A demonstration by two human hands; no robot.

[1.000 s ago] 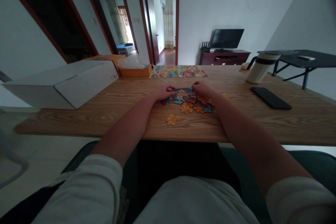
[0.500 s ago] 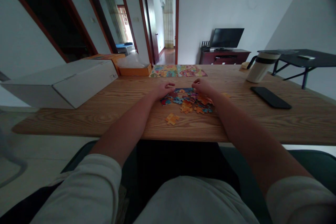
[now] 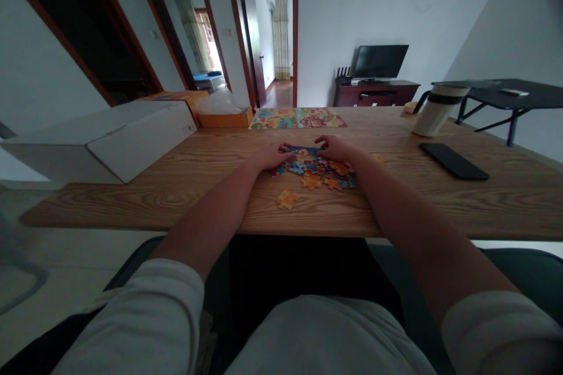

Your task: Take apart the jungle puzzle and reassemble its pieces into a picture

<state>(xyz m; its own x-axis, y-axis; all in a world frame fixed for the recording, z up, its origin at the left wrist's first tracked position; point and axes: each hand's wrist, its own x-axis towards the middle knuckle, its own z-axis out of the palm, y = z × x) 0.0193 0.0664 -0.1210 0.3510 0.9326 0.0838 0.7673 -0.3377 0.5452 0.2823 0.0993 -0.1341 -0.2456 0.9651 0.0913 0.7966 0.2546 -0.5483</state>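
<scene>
On the near-centre of the long light-wood table (image 3: pixel 440 205) I've got both hands working. Far left on it sits a big white cardboard box (image 3: pixel 109 140), and just right of that a shallow orange box with clear plastic bunched on top (image 3: pixel 224 117). Two colourful flat picture boards (image 3: pixel 299 118) lie side by side at the far edge, centre. On the right there's a white tumbler with a dark band (image 3: pixel 435 111) far, and a black slab phone (image 3: pixel 453 161) nearer, face down or screen off, can't tell which.

A heap of multicoloured jigsaw pieces (image 3: pixel 319 171) is centre, near me. My left hand (image 3: pixel 272 155) is on the heap's far-left edge and my right hand (image 3: pixel 334 146) on its far-right edge. Fingers of both are curled inward toward a blue bit between them. I can't tell if either actually pinches a piece. A small clump of orange pieces (image 3: pixel 287 199) lies apart, just near-left of the heap.
</scene>
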